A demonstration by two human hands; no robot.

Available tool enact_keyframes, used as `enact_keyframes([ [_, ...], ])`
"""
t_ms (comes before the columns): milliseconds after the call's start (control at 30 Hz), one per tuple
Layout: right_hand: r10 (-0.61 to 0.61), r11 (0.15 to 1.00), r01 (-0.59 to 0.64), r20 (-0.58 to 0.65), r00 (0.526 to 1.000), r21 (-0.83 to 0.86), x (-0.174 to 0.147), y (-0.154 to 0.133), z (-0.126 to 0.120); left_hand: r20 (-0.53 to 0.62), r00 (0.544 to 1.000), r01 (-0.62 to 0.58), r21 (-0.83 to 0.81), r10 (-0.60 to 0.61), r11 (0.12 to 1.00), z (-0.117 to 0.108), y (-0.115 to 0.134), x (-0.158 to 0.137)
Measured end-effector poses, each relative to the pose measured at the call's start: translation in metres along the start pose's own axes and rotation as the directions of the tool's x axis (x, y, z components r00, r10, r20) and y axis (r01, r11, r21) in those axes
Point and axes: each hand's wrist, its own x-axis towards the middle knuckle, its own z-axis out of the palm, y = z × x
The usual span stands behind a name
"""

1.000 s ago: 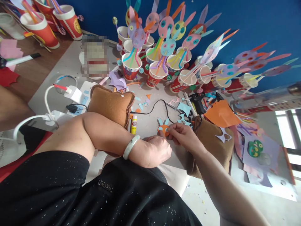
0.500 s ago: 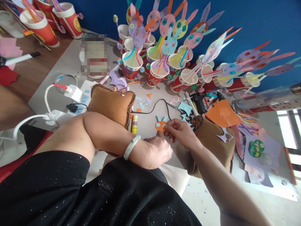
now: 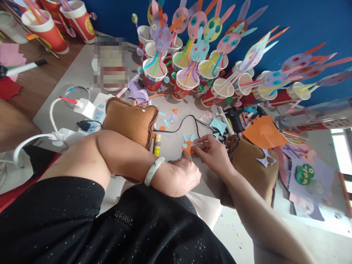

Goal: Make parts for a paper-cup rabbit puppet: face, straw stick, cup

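A small orange paper rabbit face (image 3: 187, 149) with light-blue ears lies on the table between my hands. One light-blue paper circle (image 3: 185, 145) sits on its left side, and another is at its right edge by my fingertips. My left hand (image 3: 185, 176), with a pale bangle at the wrist, is closed with its fingers curled and a fingertip on the face's lower edge. Thumb and index finger of my right hand (image 3: 213, 151) are pinched at the right edge, on the second circle. A yellow glue stick (image 3: 157, 145) stands left of the face, beside a brown cushion (image 3: 129, 119).
Paper cups (image 3: 187, 84) holding straw-legged rabbit faces line the blue wall. A second brown cushion (image 3: 254, 168) lies under my right forearm. Paper scraps, a black cable (image 3: 180, 126), a black glue gun (image 3: 235, 119) and orange paper (image 3: 264, 132) surround the work. A power strip (image 3: 95, 113) is at left.
My right hand's fingers have shifted slightly, with the index finger raised a little. The left hand and the orange face stay nearly in place. The view has turned slightly.
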Motion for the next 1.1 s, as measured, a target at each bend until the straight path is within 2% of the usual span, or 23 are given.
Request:
enact_keyframes([
  [33,-0.081,0.995,0.080,-0.022,0.996,-0.058,-0.001,0.000,0.000,0.010,1.000,-0.006,-0.005,0.006,1.000,-0.001,0.000,0.000],
  [100,-0.240,0.959,0.240,0.019,0.971,-0.148,-0.001,0.001,0.001,0.025,1.000,-0.016,-0.012,0.016,1.000,-0.002,-0.001,-0.001],
  [200,-0.362,0.897,0.384,0.133,0.922,-0.220,0.002,0.004,0.001,0.027,0.999,-0.024,-0.006,0.024,1.000,-0.002,-0.001,-0.002],
  [267,-0.368,0.881,0.397,0.153,0.917,-0.259,0.004,0.005,0.001,0.020,0.999,-0.029,0.010,0.029,1.000,-0.002,-0.002,-0.002],
  [500,-0.319,0.899,0.335,0.104,0.942,-0.283,0.000,0.008,0.004,0.017,0.999,-0.033,0.015,0.032,0.999,-0.004,-0.002,-0.003],
  [600,-0.351,0.860,0.344,0.054,0.935,-0.377,0.005,0.008,-0.005,0.022,0.999,-0.040,0.013,0.039,0.999,-0.003,-0.002,-0.002],
  [667,-0.376,0.803,0.308,-0.031,0.926,-0.510,0.013,0.008,-0.016,0.027,0.999,-0.042,0.025,0.041,0.999,-0.001,-0.001,-0.002],
  [733,-0.378,0.738,0.219,-0.121,0.918,-0.638,0.024,0.005,-0.030,0.034,0.999,-0.040,0.033,0.039,0.999,0.000,-0.001,-0.002],
  [900,-0.242,0.639,-0.004,-0.206,0.948,-0.769,0.042,-0.007,-0.064,0.060,0.998,-0.035,0.008,0.035,0.999,-0.003,-0.001,-0.003],
  [967,-0.223,0.631,-0.105,-0.309,0.925,-0.768,0.042,-0.011,-0.076,0.063,0.998,-0.027,-0.009,0.028,1.000,-0.006,-0.002,-0.003],
  [1100,-0.209,0.677,-0.234,-0.488,0.848,-0.697,0.031,-0.008,-0.100,0.048,0.998,-0.026,-0.038,0.028,0.999,-0.007,-0.004,-0.006],
])
